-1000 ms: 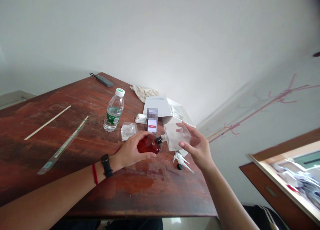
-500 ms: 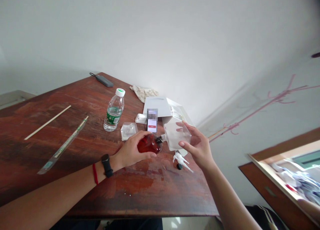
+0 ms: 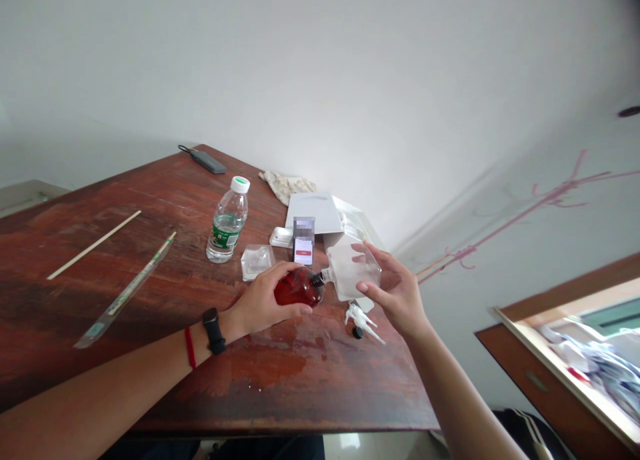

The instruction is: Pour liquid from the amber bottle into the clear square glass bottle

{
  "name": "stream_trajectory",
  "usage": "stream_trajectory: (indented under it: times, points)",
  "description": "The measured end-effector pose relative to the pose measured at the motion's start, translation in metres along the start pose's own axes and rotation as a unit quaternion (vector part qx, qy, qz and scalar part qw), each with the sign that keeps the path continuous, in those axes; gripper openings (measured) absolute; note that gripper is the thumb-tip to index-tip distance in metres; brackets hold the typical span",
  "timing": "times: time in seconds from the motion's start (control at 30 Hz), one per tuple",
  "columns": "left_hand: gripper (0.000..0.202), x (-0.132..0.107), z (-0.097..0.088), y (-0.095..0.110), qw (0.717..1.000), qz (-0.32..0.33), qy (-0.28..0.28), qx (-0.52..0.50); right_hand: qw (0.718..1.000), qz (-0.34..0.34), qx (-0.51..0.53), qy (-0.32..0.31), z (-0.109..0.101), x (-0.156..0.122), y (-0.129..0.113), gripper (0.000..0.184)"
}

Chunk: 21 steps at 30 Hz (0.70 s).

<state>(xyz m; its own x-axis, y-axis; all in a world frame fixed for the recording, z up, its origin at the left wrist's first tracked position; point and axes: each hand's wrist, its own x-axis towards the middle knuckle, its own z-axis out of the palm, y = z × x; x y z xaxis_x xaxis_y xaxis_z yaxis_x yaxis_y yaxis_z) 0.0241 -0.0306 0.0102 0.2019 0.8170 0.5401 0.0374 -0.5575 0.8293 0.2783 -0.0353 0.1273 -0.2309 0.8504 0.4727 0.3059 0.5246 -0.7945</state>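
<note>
My left hand [image 3: 273,293] is wrapped round a bottle of red liquid [image 3: 300,288], tilted so that its dark neck points right. In my right hand [image 3: 393,287] is a frosted, square-sided clear bottle [image 3: 353,270], tipped on its side with its threaded mouth toward the red one. The two necks meet, mouth to mouth; whether liquid passes between them I cannot tell. Just below the frosted bottle lie a white spray head or figure-like piece [image 3: 361,315] and a small black cap [image 3: 357,333].
A capped water bottle [image 3: 227,220] stands behind my left hand. Near it are a clear square tray [image 3: 257,261], a phone [image 3: 303,247], a white box [image 3: 315,212] and a crumpled cloth [image 3: 287,185]. Wooden sticks [image 3: 95,245] and wrapped chopsticks [image 3: 127,287] lie left. Wet patches mark the table [image 3: 210,397].
Both hands keep their grip and the bottles stay mouth to mouth. The whole view has shifted very slightly; nothing else visibly differs.
</note>
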Motion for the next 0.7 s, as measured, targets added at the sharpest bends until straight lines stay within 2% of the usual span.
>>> stream_trajectory:
  times: [0.7]
  points:
    - [0.071, -0.0005, 0.0014, -0.0013, 1.000, 0.004, 0.005, -0.013, 1.000, 0.003, -0.009, -0.010, -0.0008, 0.0032, -0.0075, 0.066]
